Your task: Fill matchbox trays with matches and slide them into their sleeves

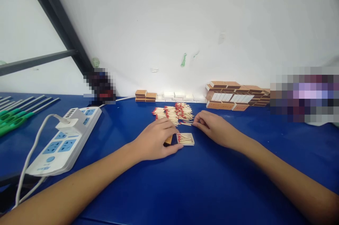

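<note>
My left hand [159,138] is curled over a brown matchbox sleeve [168,140], which it mostly hides. Its thumb reaches the near left corner of a white matchbox tray [185,144], where several red-headed matches lie. Just behind the tray is a loose heap of matches [173,113] on the blue table. At the heap's right edge, my right hand [209,126] has its thumb and forefinger pinched on the end of a match [187,124]; whether it grips more than one I cannot tell.
Brown matchboxes [225,105] are stacked at the back right against the wall. White trays [174,97] and a few brown boxes [145,96] line the wall behind the heap. A power strip [63,147] with a white cable and green-handled tools [16,121] lie left.
</note>
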Tool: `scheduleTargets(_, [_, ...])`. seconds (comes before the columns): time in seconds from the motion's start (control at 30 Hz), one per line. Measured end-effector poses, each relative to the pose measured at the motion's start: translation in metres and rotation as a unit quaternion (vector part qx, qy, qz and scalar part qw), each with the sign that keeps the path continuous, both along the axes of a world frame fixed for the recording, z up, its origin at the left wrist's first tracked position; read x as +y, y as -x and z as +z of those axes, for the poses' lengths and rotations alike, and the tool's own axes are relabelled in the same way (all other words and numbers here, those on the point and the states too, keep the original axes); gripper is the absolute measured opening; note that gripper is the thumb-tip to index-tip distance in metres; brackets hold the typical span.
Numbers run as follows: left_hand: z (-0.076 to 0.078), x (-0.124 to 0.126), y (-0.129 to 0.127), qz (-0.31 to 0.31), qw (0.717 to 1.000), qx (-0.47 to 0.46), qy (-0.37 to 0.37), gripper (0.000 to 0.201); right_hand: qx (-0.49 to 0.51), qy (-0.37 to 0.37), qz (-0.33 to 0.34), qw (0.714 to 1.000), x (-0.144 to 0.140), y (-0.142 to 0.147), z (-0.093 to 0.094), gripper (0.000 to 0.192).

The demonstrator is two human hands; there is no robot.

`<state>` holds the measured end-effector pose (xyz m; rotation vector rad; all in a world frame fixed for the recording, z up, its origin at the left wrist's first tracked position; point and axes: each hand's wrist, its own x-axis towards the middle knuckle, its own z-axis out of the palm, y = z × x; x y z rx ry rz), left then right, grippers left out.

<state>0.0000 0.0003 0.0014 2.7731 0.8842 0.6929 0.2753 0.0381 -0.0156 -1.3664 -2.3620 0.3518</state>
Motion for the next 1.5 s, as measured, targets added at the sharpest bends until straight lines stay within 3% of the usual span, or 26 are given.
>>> scheduleTargets(0.33, [-0.002,0.001,0.0,-0.004,1.0,0.0,0.0,0.032,0.018,-0.049,0.019,0.998,-0.007,0.019,0.0,0.016])
scheduleTargets(0.6, [-0.002,0.0,0.001,-0.008,1.0,0.001,0.008,0.03,-0.019,-0.022,0.019,0.999,-0.003,0.019,-0.004,0.013])
scheduleTargets(0.77, [0.0,0.001,0.0,0.005,1.0,0.001,-0.003,0.028,-0.016,-0.01,0.02,1.0,-0.01,0.015,0.008,0.015])
scheduleTargets(0.93, [0.0,0.002,0.0,0.01,1.0,-0.007,-0.001,0.03,0.022,0.012,0.074,0.997,-0.034,0.022,0.026,0.017])
scheduleTargets(1.13, [-0.002,0.003,0.0,0.006,1.0,-0.017,0.002,0.031,-0.014,0.027,0.086,0.996,-0.043,0.032,0.025,0.014])
scheduleTargets(1.5, [-0.001,0.001,-0.001,-0.001,1.0,-0.017,-0.001,0.028,0.009,0.017,0.091,0.996,-0.037,0.025,0.029,0.014])
